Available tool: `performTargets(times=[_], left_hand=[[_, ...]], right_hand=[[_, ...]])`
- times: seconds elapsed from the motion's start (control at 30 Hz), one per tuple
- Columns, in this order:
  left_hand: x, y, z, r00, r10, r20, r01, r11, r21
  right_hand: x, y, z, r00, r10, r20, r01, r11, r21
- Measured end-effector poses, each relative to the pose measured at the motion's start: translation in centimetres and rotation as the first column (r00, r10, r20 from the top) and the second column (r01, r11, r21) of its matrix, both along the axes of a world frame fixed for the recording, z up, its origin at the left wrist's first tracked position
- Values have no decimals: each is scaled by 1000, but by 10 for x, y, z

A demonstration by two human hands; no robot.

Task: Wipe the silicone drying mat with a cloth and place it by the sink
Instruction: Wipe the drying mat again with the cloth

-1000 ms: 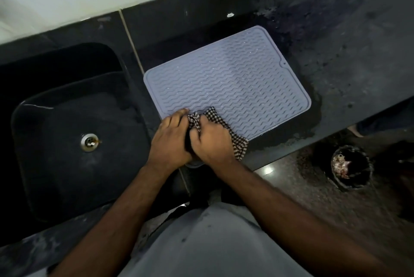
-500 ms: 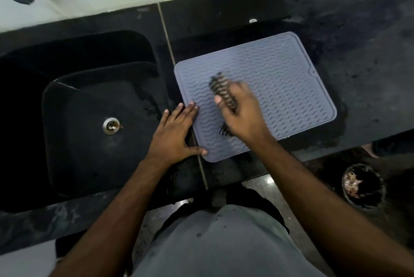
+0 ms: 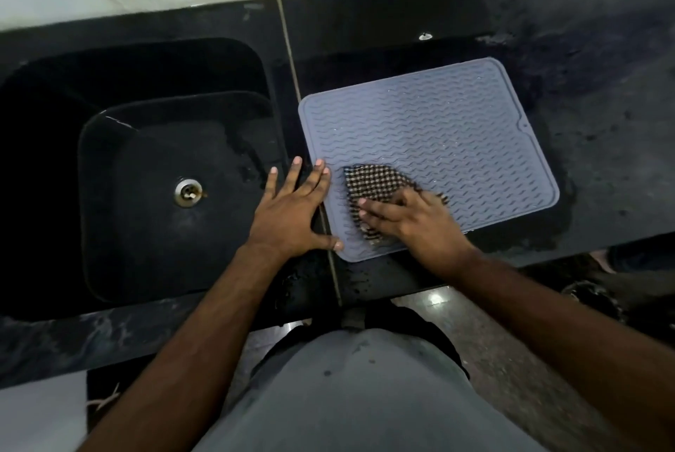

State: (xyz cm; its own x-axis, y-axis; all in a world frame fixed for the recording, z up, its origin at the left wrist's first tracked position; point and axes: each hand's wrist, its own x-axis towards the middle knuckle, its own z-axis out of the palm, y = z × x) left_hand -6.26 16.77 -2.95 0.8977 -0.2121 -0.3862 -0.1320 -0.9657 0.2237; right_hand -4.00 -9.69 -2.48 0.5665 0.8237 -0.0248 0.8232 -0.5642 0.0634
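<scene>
Wiping in progress. The grey silicone drying mat (image 3: 431, 144) lies flat on the black tabletop (image 3: 602, 93), centre-right of frame, just beside the sink (image 3: 109, 174). Your right hand (image 3: 416, 221) presses the checked cloth (image 3: 376, 188) flat on the mat's lower left part; grip is a flat press, not a pinch. Your left hand (image 3: 292, 210) is spread wide, holding nothing, bracing the mat's left edge. Droplets glint upper right, so most looks unwiped. Final placement remains.
</scene>
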Motion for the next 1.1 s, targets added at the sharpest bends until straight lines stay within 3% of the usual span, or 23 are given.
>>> performTargets(times=[0.1,0.2,0.3,0.37,0.4,0.47,0.57,0.6,0.67,0.8,1.0,1.1], left_hand=[[-1,-2,1,1000,18,-25,-18,1000,-11],[-2,-5,3,999,31,-31,-31,999,-8],[-2,-7,5,999,31,-33,-31,1000,0],[-1,-9,6,999,38,-28,-38,999,-5],[-1,-10,6,999,44,-20,-44,999,-2],[-2,-13,8,998,62,-13,-62,998,9],[0,-23,15,995,95,-24,-94,994,54],[1,-27,18,994,101,-30,-98,991,89],[3,-37,24,992,118,-49,-108,980,170],[8,-54,33,972,194,-134,-150,947,284],[15,-65,40,963,186,-194,-88,899,428],[17,-69,42,961,188,-203,-81,892,445]], right_hand=[[20,-22,14,997,-71,3,71,997,-30],[31,-28,29,952,-300,-67,302,953,30],[40,-28,49,785,-535,-311,616,726,306],[39,-22,56,710,-558,-429,704,569,425],[35,-13,56,706,-539,-460,708,541,454],[21,12,51,759,-459,-462,648,603,465],[-6,42,16,928,-240,-285,325,897,301],[-15,46,2,964,-168,-206,214,951,223],[-23,44,-13,975,-149,-163,174,973,152],[-7,5,-9,985,-156,-76,166,973,158],[31,-86,-15,933,-255,-253,283,956,78],[44,-121,-1,930,-318,-183,334,940,65]])
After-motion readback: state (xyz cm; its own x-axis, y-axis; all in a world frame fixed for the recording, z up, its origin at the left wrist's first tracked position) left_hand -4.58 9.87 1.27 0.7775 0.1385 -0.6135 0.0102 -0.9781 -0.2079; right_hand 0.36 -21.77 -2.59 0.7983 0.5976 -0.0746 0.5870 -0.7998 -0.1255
